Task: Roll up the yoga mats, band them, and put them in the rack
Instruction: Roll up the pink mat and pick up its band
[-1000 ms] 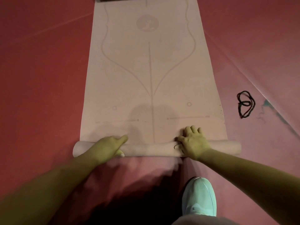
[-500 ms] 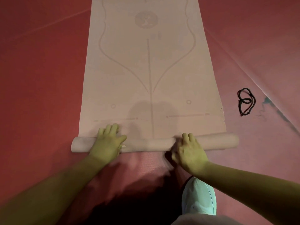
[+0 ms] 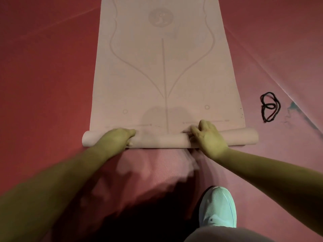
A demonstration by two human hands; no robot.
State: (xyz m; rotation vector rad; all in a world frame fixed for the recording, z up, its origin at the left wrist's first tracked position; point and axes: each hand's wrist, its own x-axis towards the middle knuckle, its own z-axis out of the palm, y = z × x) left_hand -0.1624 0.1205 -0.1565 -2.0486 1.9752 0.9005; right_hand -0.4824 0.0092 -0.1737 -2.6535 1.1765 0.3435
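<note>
We see the mat (image 3: 164,75) lying lengthwise on the red floor (image 3: 43,75), running away from us w/ its far end past the top edge of the view. Its near end is wound into a roll (image 3: 160,140) that lies crosswise under both hands. The L hand (image 3: 117,138) sits on the roll's left third, fingers curled over the top toward the far side, thumb tucked at the near side. It's a bit blurred, so we can't make out each finger. The R hand (image 3: 208,138) sits on the right third, fingers bent over the far side down to the flat part of the mat, thumb out to the left on top of the roll. Both grip the roll. Btwn them a bare stretch of roll shows, & a short end sticks out beyond each hand. The flat part carries a printed centre line & curved outlines. Black bands (image 3: 270,106) lie in a loose tangle on the floor right of the mat, well apart from the R hand. A pale shoe (image 3: 217,206) stands on the floor nearer us than the roll, below the R forearm.
</note>
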